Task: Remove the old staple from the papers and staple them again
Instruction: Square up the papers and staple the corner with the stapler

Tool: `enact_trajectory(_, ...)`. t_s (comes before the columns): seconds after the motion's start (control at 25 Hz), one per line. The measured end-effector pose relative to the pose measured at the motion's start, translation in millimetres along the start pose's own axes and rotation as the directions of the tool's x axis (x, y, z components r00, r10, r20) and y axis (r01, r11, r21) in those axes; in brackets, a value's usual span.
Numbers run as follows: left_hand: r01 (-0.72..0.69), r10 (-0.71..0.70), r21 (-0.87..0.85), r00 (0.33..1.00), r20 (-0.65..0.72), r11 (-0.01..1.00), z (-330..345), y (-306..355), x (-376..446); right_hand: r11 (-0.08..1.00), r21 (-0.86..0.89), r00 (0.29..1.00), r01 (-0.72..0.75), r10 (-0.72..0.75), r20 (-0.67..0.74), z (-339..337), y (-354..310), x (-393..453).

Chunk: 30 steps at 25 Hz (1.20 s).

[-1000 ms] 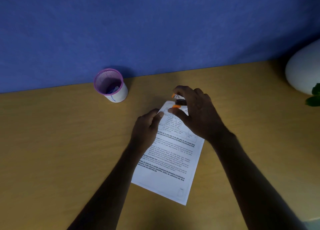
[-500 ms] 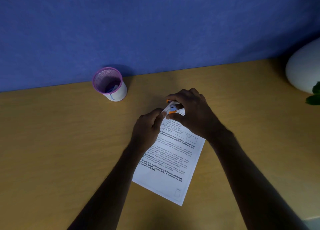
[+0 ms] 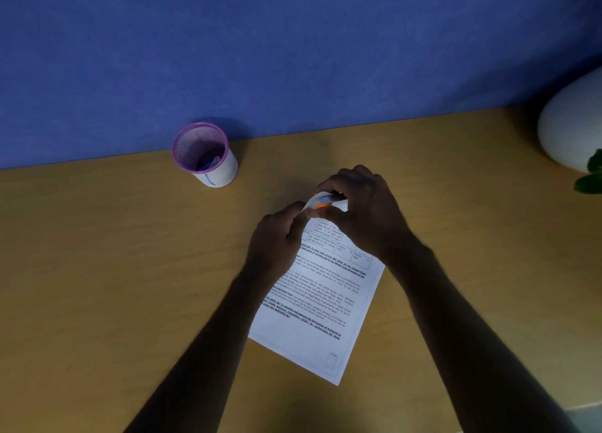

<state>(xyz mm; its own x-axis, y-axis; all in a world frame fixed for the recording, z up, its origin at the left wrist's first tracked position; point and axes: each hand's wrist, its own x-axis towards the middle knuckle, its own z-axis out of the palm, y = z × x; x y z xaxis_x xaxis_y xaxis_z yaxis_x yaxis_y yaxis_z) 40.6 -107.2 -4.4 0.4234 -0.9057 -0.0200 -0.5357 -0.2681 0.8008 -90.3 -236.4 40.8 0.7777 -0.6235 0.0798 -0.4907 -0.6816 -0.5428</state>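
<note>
The papers (image 3: 317, 305) lie slanted on the worktop (image 3: 114, 286), their long side running from about 11 o'clock down to 5 o'clock, with the far left corner lifted off the wood. The left hand (image 3: 277, 240) pinches that raised corner between thumb and forefinger, the other fingers curled under. The right hand (image 3: 361, 211) is curled round a small orange-and-dark tool (image 3: 325, 201), its tip set at the lifted corner; whether it is a stapler or a staple remover is too hidden to tell, and the staple itself cannot be seen

Judging from this, the risk sits at that corner. If the tool is levered or pulled while the left hand's pinch is only on the top sheet, the paper could tear around the staple holes. If the pull goes sideways toward 9 o'clock instead of straight up, the corner may rip or crease. A loose pinch would let the sheets fan apart, so any new staple would land through misaligned pages. A freed staple could also spring off and be lost on the worktop

A mesh cup (image 3: 205, 155) stands well apart at 10 o'clock from the hands, and a white rounded object (image 3: 570, 129) with a green leaf (image 3: 591, 178) sits at the far right edge, both out of the way
</note>
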Motion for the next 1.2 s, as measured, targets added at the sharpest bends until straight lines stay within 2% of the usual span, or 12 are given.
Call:
enact_trajectory(0.2, -0.023, 0.023, -0.014, 1.0, -0.02, 1.0, 0, -4, 1, 0.999, 0.042, 1.0, -0.029, 0.029, 0.013, -3, -7, -2)
enact_trajectory(0.28, 0.0, 0.0, -0.024, 1.0, -0.008, 1.0, 0, -7, 0, 0.986, 0.153, 0.998, -0.062, 0.057, 0.035, -6, -6, -2)
enact_trajectory(0.36, 0.065, -0.066, -0.087, 0.998, -0.003, 0.994, 1, -11, -2, 0.946, 0.286, 0.988, -0.154, 0.144, 0.057, -8, -1, 0)
enact_trajectory(0.48, 0.172, -0.178, -0.175, 0.984, -0.019, 0.969, 2, -16, -4, 0.895, 0.364, 0.952, -0.258, 0.3, -0.064, -5, 19, 7)
enact_trajectory(0.6, 0.209, -0.219, -0.249, 0.976, -0.011, 0.946, 2, -20, -7, 0.852, 0.393, 0.879, -0.345, 0.44, -0.182, 1, 51, 13)
enact_trajectory(0.68, 0.216, -0.23, -0.27, 0.973, -0.02, 0.938, 2, -20, -9, 0.834, 0.363, 0.821, -0.416, 0.516, -0.244, 2, 76, 18)
enact_trajectory(0.8, 0.242, -0.264, -0.283, 0.964, -0.039, 0.928, 3, -21, -9, 0.83, 0.315, 0.768, -0.461, 0.551, -0.327, -2, 101, 27)
enact_trajectory(0.96, 0.288, -0.318, -0.337, 0.948, -0.035, 0.896, 5, -25, -11, 0.888, 0.127, 0.809, -0.441, 0.455, -0.371, -6, 122, 33)
enact_trajectory(1.2, 0.273, -0.312, -0.332, 0.947, -0.07, 0.903, 4, -25, -14, 0.86, -0.017, 0.805, -0.511, 0.471, -0.36, -3, 133, 31)
